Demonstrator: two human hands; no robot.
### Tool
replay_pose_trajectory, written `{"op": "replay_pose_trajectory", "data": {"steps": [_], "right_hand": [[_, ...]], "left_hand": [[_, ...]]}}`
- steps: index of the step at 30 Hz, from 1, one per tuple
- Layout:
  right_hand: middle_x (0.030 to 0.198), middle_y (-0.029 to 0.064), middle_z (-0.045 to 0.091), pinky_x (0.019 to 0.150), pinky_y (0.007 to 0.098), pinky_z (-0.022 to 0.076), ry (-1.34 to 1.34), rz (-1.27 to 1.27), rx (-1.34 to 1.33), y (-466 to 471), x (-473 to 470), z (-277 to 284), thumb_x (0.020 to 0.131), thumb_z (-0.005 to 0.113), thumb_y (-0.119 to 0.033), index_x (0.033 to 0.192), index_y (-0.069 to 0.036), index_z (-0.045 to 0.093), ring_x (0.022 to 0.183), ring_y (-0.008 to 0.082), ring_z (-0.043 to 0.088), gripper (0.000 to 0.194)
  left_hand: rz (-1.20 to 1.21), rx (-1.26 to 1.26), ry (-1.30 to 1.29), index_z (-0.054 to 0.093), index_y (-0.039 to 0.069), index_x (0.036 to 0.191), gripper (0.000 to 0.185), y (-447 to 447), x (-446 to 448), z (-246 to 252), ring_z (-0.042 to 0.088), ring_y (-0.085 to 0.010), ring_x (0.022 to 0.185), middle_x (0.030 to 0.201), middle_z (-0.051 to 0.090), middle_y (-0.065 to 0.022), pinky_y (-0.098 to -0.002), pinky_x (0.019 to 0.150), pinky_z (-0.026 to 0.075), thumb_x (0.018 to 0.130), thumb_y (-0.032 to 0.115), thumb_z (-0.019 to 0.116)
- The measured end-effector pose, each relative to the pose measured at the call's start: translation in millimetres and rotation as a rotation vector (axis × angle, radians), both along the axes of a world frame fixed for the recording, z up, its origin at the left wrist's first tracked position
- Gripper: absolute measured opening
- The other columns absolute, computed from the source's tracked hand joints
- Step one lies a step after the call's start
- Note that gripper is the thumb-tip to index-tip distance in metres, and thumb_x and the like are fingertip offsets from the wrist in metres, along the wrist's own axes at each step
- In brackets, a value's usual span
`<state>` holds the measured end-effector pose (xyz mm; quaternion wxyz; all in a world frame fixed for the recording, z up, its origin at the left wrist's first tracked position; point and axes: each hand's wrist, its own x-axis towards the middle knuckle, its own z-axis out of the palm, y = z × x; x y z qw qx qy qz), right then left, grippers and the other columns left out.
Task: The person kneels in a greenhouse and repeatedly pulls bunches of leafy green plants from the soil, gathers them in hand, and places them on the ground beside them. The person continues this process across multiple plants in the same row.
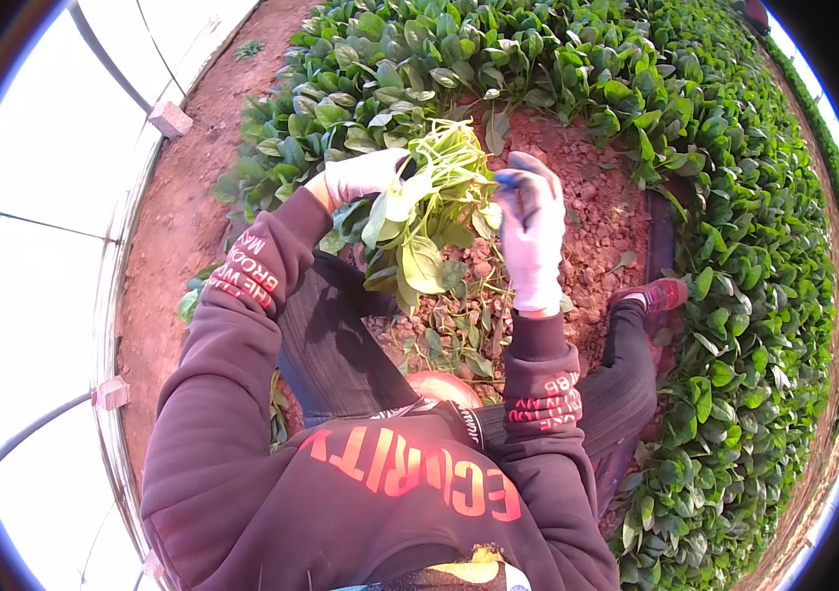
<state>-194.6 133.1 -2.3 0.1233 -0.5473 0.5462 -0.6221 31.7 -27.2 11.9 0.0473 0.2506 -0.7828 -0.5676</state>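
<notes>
My left hand [378, 173], in a pale knit work glove, is closed around a bunch of leafy greens [419, 270] that look like spinach. The pale stems point up and to the right, and the broad leaves hang below. My left fingers are partly hidden behind the bunch. Just right of the stems is my right hand [530, 214], in a white glove with dark bluish fingertips. Its thumb and fingers are bent near the stem ends; whether they pinch a stem cannot be told. Loose leaves and stems [475, 340] lie on the reddish soil below the bunch.
Dense rows of leafy plants [737, 295] grow in front and along the right. Cloddy soil [596, 199] lies between my legs and the plants. A red shoe [659, 295] rests at the bed's edge. At left are concrete blocks [170, 120] and the greenhouse film wall [35, 295].
</notes>
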Motion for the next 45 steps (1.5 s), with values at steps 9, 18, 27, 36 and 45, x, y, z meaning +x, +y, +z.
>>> {"op": "replay_pose_trajectory", "data": {"steps": [9,18,27,36,45], "right_hand": [[0.108,0.0048,0.064,0.086,0.0228,0.0471,-0.615,0.197,0.291,40,28,5,0.092,0.060,0.002,0.122,0.000,0.058,0.093,0.0092,0.060,0.031],[0.103,0.0134,0.064,0.080,0.0335,0.0502,0.048,0.039,0.119,7,14,19,0.083,0.073,-0.013,0.116,-0.004,0.064,0.088,0.0246,0.062,0.034],[0.112,0.0120,0.059,0.083,0.0348,0.0503,0.077,-0.164,0.255,12,-24,14,0.081,0.076,-0.015,0.116,-0.008,0.065,0.094,0.0261,0.062,0.037],[0.118,0.0098,0.059,0.090,0.0325,0.0478,-0.418,0.159,0.061,-8,12,21,0.083,0.075,-0.013,0.115,-0.001,0.064,0.106,0.0235,0.059,0.036],[0.110,0.0106,0.059,0.081,0.0305,0.0492,-0.398,-0.181,0.121,3,-28,-2,0.087,0.071,-0.011,0.104,0.001,0.063,0.090,0.0171,0.059,0.022]], "left_hand": [[0.171,-0.117,-0.086,0.049,0.003,0.137,0.069,7,-2,3,0.053,-0.0171,0.117,0.128,0.060,-0.0087,-0.0322,0.105,0.040,0.071,0.003,0.069],[0.049,-0.466,0.038,0.044,0.004,0.141,0.080,31,-17,17,0.044,-0.0311,0.134,0.141,0.048,-0.0192,-0.0388,0.114,0.031,0.070,0.004,0.079],[-0.012,-0.964,0.016,0.049,0.009,0.139,0.081,23,-12,9,0.039,-0.0398,0.135,0.134,0.052,-0.0192,-0.0482,0.116,0.027,0.064,0.010,0.079],[-0.090,-1.072,-0.007,0.050,0.008,0.135,0.075,32,-22,9,0.044,-0.0364,0.131,0.126,0.056,-0.0147,-0.0487,0.117,0.026,0.066,0.012,0.077],[-0.053,-1.107,-0.068,0.048,0.011,0.140,0.078,28,-23,6,0.045,-0.0350,0.129,0.124,0.057,-0.0129,-0.0488,0.118,0.024,0.067,0.012,0.077]]}}
